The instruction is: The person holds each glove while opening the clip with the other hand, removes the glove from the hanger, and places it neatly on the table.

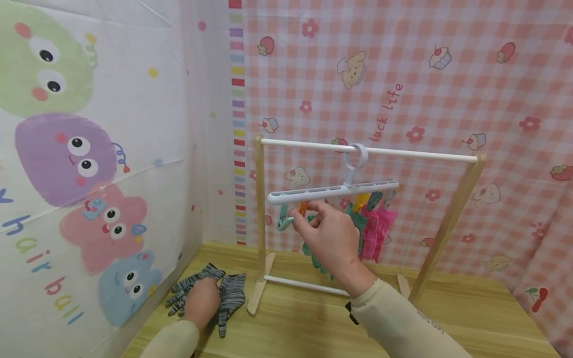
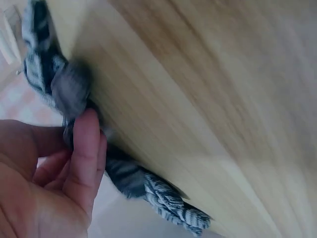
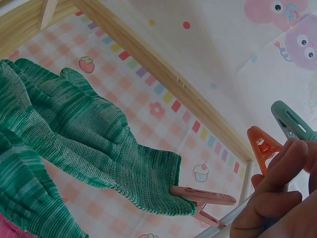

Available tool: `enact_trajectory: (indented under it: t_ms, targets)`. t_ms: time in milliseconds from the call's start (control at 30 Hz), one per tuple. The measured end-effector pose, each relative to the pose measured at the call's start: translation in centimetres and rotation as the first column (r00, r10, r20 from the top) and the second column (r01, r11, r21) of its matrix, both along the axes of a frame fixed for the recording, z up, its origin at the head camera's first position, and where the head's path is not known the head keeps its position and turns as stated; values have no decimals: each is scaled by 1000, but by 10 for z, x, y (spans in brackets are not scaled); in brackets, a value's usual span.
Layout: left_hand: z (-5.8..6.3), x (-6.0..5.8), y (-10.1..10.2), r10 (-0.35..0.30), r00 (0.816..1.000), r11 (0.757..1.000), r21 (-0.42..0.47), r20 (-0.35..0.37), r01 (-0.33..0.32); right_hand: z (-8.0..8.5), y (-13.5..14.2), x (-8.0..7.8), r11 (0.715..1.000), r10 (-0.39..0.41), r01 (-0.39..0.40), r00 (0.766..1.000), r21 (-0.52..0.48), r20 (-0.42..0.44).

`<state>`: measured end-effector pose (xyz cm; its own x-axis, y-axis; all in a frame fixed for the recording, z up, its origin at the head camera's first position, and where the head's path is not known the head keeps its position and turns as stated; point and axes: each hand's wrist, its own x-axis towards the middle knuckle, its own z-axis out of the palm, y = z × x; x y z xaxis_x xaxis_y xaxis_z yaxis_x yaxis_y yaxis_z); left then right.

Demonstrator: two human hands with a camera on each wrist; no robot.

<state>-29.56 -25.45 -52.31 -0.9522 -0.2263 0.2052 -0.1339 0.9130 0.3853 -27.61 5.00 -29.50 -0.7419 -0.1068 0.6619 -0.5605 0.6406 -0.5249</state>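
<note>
Left hand [image 1: 202,301]: down low over the counter [image 1: 304,328]. Fingers [image 2: 85,144] pinching dark cloth of the gray-black gloves [image 1: 232,293]; can't tell which of the two, part is blurred in left wrist view. One glove spreads out on the left of these fingers, the other lies just to their right, both on the counter.

Right hand [image 1: 331,236]: raised, fingers curled, up at the clips under the white hanger [image 1: 309,193]. Orange clip [image 3: 263,146] right at the fingertips, mint-green clip [image 1: 283,219] just left of them in head view, near the thumb tip. Can't tell if the fingers pinch either clip or only touch, overlap hides it.

Hanger bar runs directly above the right fingers, hooked over the white rail [image 1: 416,154] higher up. Right of the fingers, green gloves [image 3: 94,134] hang partly behind the hand, one on a pink clip [image 3: 205,195]. Pink glove [image 1: 378,233] hangs further right of the fingers. Yellow clip [image 1: 360,202] also to their right, up under the bar. Wooden post [image 1: 261,199] left of the right fingers. Pink checked curtain [image 1: 447,99] behind everything.
</note>
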Motion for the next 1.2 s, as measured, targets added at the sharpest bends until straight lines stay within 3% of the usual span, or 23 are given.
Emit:
enact_trajectory:
  t_ms: [100, 167, 233, 300, 367, 433, 467, 500, 533, 633, 667, 733, 867, 1100, 1200]
  targets:
    - [-3, -3, 4, -20, 1000, 1000, -14, 6, 20, 0, 0, 1, 1000, 1, -1, 1000, 1, 5]
    - [1, -5, 6, -63, 997, 996, 63, 53, 60, 1, 0, 2, 1000, 2, -2, 1000, 1, 14]
    - [10, -5, 7, -152, 983, 974, 181, 99, 132, 1, 0, 2, 1000, 5, -5, 1000, 5, 22]
    - [24, -4, 4, -265, 957, 918, 336, 122, 211, 0, -1, 2, 1000, 6, -6, 1000, 6, 18]
    - [40, -3, -4, -387, 913, 813, 516, 133, 269, 0, -1, 2, 1000, 1, -1, 1000, 7, 10]
    - [53, -2, -13, -475, 868, 698, 662, 143, 273, 0, 0, 2, 1000, -5, 5, 1000, 6, 6]
    - [56, -2, -18, -487, 860, 671, 696, 154, 256, 0, 0, 2, 1000, -7, 7, 1000, 5, 8]
    - [57, -1, -22, -476, 863, 670, 706, 170, 230, 0, 0, 2, 1000, -8, 8, 1000, 5, 10]
    - [56, -1, -25, -451, 873, 700, 680, 184, 218, 0, 1, 2, 1000, -7, 7, 1000, 6, 14]
    - [41, 1, -28, -300, 929, 878, 443, 217, 180, 0, 1, 2, 1000, 5, -5, 1000, 7, 20]
    - [35, 1, -27, -237, 947, 925, 348, 218, 152, 0, 1, 2, 1000, 8, -8, 1000, 5, 19]
    - [23, 0, -24, -146, 969, 977, 182, 198, 110, 0, 2, 3, 1000, 11, -11, 1000, 1, 15]
    - [9, -6, -16, -51, 987, 996, 77, 153, 40, 1, 2, 4, 1000, 2, -2, 1000, -6, 25]
    - [1, -12, -8, -20, 993, 998, 63, 120, 12, 1, 3, 5, 1000, -1, 1, 999, -2, 34]
    - [0, -9, -5, 5, 997, 999, -43, 79, -2, 1, 2, 5, 1000, 2, -2, 999, 0, 33]
